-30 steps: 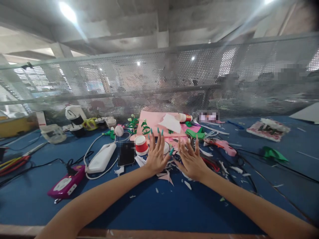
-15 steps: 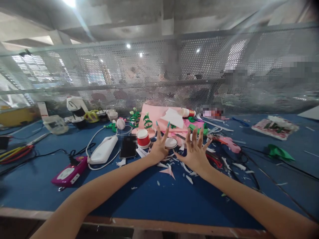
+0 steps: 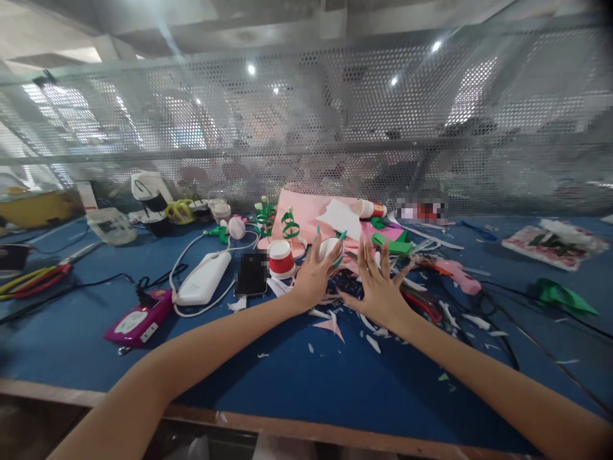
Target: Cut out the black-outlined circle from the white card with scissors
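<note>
My left hand (image 3: 313, 275) is open, fingers spread and pointing forward, with turquoise nails. Behind its fingers is a white round cup-like piece (image 3: 329, 248), partly covered; I cannot tell whether the hand touches it. My right hand (image 3: 382, 291) is also open and holds nothing, its fingers stretched out above paper scraps. To the left of my left hand stands a red and white paper cup (image 3: 281, 259), with a dark phone (image 3: 251, 275) beside it. A pink glue gun (image 3: 460, 275) lies to the right of my right hand.
Pink paper (image 3: 306, 214), curled green paper stems (image 3: 290, 225) and stacked paper cups (image 3: 371, 209) lie behind the hands. At left are a white power bank (image 3: 204, 279) and a purple power strip (image 3: 138, 321). Cables cross both sides. A perforated metal screen (image 3: 287, 121) stands behind.
The white round piece, earlier flat between my hands, now sits farther away behind my left fingers. My right fingers are closer together. The view has tilted slightly down.
</note>
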The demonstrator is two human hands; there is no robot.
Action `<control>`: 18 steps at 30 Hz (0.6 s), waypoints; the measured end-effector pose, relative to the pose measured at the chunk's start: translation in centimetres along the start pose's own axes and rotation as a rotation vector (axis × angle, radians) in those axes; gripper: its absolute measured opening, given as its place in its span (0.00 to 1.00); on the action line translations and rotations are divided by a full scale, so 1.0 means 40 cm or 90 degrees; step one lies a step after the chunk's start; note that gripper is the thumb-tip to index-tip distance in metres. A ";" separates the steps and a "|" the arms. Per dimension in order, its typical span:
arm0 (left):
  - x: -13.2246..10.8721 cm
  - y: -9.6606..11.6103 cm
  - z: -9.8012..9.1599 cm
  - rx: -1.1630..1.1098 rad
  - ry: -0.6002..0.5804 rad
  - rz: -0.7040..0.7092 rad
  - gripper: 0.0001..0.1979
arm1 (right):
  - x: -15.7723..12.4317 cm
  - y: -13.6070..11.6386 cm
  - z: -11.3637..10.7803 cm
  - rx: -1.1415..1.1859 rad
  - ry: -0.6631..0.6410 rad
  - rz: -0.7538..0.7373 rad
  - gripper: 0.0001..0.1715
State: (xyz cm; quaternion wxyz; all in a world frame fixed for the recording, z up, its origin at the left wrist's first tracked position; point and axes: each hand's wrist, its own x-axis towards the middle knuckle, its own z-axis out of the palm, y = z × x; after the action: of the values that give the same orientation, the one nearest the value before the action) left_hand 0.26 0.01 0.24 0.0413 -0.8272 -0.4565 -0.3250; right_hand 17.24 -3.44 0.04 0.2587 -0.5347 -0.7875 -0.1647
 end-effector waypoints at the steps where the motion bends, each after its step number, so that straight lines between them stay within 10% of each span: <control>1: -0.001 0.004 -0.002 0.000 -0.022 0.019 0.31 | 0.000 0.001 0.001 0.004 0.005 0.006 0.54; 7: -0.006 0.019 -0.007 -0.017 -0.122 0.114 0.30 | 0.000 0.006 -0.005 0.016 0.041 0.050 0.55; 18: -0.004 -0.019 0.000 -0.046 0.049 -0.009 0.31 | -0.008 0.021 0.005 0.007 0.070 0.089 0.50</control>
State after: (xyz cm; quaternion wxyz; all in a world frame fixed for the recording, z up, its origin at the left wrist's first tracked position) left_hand -0.39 0.32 -0.02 0.0271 -0.8117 -0.4484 -0.3732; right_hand 18.06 -3.26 -0.29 0.3157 -0.5768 -0.7338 -0.1711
